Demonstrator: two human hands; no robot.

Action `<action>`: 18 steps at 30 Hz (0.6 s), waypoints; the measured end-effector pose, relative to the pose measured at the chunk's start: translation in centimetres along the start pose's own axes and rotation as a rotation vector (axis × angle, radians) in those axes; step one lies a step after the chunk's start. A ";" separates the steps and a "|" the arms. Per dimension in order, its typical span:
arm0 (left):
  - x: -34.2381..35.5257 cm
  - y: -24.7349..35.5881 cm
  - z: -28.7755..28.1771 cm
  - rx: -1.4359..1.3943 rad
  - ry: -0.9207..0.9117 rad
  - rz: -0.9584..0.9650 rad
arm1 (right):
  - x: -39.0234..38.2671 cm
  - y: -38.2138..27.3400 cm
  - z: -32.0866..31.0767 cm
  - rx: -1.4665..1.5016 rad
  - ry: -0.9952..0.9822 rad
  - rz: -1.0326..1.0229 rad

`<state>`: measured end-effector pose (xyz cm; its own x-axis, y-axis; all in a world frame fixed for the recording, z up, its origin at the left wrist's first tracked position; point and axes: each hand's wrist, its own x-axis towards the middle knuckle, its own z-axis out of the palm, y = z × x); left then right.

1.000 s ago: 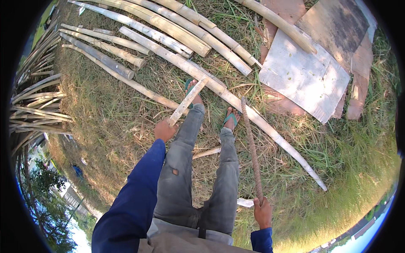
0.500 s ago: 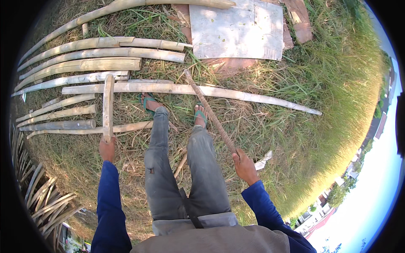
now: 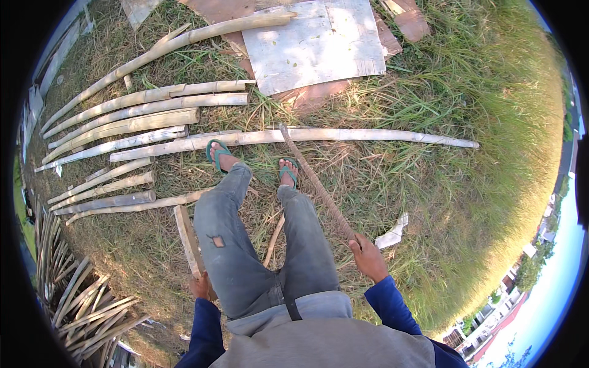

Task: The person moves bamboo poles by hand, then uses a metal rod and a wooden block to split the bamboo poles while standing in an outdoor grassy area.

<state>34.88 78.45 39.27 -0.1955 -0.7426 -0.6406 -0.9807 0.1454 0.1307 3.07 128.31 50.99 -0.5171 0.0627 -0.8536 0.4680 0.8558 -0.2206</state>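
My left hand (image 3: 201,286) is closed round the lower end of a short, pale piece of wood (image 3: 188,240), held low beside my left thigh. In my right hand (image 3: 370,259) is a long, thin brown stick (image 3: 317,183) with a ringed, wrapped-looking surface. It slants up and to the left, its far end in front of a long bamboo pole (image 3: 368,135) on the ground; whether they touch I cannot tell. My left foot (image 3: 221,156) in a green flip-flop is up against this pole, with the right foot (image 3: 288,171) just behind it.
Several bamboo poles (image 3: 132,110) lie side by side at the left. A pale flat board (image 3: 313,46) rests on brown sheets at the top. Many thin split sticks (image 3: 92,306) are heaped at the lower left. A white scrap (image 3: 392,232) lies on the grass near my right hand.
My left hand has drawn the wood piece down and back toward my thigh, away from the poles. My left foot has stepped forward onto the long pole. The right hand still holds the stick.
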 end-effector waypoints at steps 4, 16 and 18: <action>-3.8 1.2 1.3 0.326 -0.087 -0.128 | -0.5 1.2 -0.4 -0.029 0.030 -0.027; -6.2 5.6 4.4 0.043 -0.060 -0.133 | -1.9 -0.2 -2.5 -0.175 -0.029 -0.072; -6.6 5.5 4.5 0.058 -0.039 -0.162 | -2.2 -0.7 -2.7 -0.166 -0.076 -0.047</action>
<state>30.76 87.11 40.84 -0.0342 -0.7338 -0.6785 -0.9978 0.0642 -0.0192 1.95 128.93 54.26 -0.4768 -0.0125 -0.8789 0.3171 0.9301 -0.1852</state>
